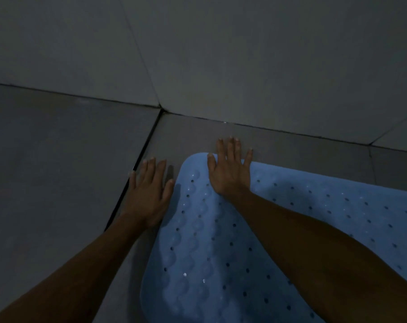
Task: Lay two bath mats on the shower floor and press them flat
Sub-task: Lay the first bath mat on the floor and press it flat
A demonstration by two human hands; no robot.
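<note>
A light blue bath mat (209,241) with rows of small holes and bumps lies on the grey tiled shower floor (57,171), filling the lower right. My right hand (230,169) lies flat with straight spread fingers on the mat's far rounded corner, its fingertips reaching past the edge onto the tile. My left hand (150,194) rests flat on the bare floor just left of the mat's edge, thumb close to the mat. Only one mat is in view.
The grey tiled wall (244,54) meets the floor just beyond my fingertips. A dark grout line (148,138) runs down the floor under my left hand. The light is dim.
</note>
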